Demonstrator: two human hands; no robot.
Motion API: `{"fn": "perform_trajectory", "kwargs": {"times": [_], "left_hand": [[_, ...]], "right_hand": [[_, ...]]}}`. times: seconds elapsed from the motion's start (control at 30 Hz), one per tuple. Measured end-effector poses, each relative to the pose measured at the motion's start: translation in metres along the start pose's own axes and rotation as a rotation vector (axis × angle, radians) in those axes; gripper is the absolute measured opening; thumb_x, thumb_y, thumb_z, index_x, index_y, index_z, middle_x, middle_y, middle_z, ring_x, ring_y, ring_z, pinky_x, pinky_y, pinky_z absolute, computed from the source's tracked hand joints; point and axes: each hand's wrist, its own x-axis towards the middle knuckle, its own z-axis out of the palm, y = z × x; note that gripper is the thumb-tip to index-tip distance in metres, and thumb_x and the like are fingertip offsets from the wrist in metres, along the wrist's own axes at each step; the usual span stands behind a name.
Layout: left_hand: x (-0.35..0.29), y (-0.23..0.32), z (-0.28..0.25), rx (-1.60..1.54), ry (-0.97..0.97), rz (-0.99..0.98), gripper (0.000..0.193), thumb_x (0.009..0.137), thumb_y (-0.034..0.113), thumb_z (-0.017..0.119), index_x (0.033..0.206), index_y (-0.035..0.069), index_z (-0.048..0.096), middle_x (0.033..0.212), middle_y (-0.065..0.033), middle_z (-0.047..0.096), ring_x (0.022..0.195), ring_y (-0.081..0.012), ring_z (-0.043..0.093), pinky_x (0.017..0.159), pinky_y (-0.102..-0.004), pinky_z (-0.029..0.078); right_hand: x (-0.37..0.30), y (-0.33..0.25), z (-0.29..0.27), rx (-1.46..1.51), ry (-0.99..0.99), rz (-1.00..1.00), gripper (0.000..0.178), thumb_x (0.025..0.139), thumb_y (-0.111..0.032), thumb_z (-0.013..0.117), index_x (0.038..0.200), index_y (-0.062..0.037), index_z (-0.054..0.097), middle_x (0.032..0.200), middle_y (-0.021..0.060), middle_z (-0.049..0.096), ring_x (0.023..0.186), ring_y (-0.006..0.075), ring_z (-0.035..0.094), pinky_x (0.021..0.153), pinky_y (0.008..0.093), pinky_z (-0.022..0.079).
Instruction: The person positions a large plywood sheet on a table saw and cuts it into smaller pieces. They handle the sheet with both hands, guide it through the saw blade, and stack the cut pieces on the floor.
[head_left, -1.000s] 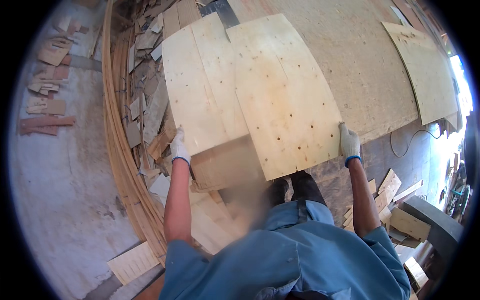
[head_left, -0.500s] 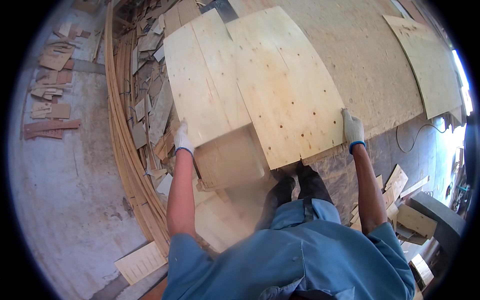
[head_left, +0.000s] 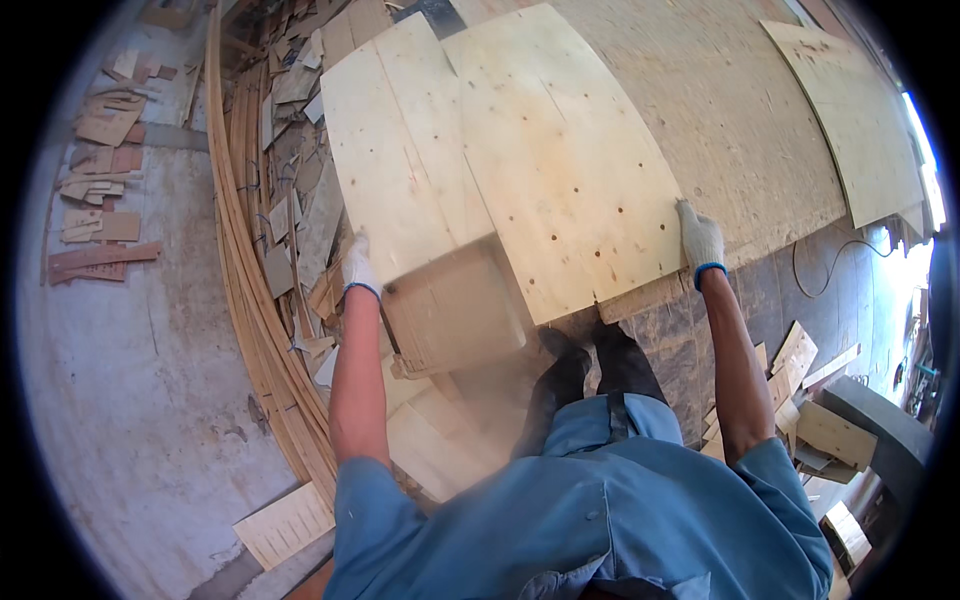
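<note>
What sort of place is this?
Probably a woodworking or plywood workshop: there are large pale wooden sheets, a heap of wood offcuts and long wooden strips.

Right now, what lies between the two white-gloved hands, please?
The head view shows two pale plywood sheets side by side and a blurred beige surface.

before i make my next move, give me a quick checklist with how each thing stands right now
1. Left hand at the left panel's outer edge: ok.
2. Right hand at the right panel's outer edge: ok.
3. Gloves on both hands: ok.
4. Near edges of the panels level with each other: not ok, the right one reaches closer to the body.
5. Firmness of the left hand's hold: cannot tell.
</note>
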Motion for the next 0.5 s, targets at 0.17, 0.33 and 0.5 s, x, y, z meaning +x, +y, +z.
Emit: {"fn": "perform_trajectory", "kwargs": {"times": [0.17, 0.33, 0.5], "left_hand": [[-0.002, 0.005, 0.003, 0.02, 0.002, -0.01, 0.051, 0.099, 0.042, 0.054, 0.128, 0.0, 0.057, 0.119, -0.0125, 0.066, 0.1, -0.0244, 0.068, 0.087, -0.0381, 0.057], [0.004, 0.006, 0.003, 0.03, 0.019, -0.007, 0.049, 0.099, 0.039, 0.056, 0.128, 0.0, 0.057, 0.12, -0.0128, 0.066, 0.102, -0.0249, 0.067, 0.088, -0.039, 0.057], [0.015, 0.001, -0.004, -0.022, -0.025, 0.021, 0.046, 0.098, 0.036, 0.057, 0.128, 0.0, 0.057, 0.121, -0.0129, 0.065, 0.102, -0.0256, 0.067, 0.089, -0.0391, 0.056]], "right_hand": [[0.007, 0.002, 0.001, -0.029, 0.001, 0.02, 0.07, 0.089, -0.062, 0.051, 0.099, 0.005, 0.071, 0.091, 0.025, 0.071, 0.089, 0.0348, 0.068, 0.081, 0.0418, 0.049], [0.012, 0.003, 0.002, -0.049, 0.023, 0.016, 0.07, 0.089, -0.062, 0.051, 0.099, 0.0043, 0.071, 0.092, 0.0254, 0.071, 0.091, 0.0354, 0.068, 0.082, 0.0418, 0.049], [0.005, -0.005, 0.002, 0.017, -0.015, -0.001, 0.07, 0.088, -0.064, 0.05, 0.101, 0.0012, 0.072, 0.1, 0.0271, 0.07, 0.101, 0.0397, 0.066, 0.089, 0.0422, 0.048]]}}
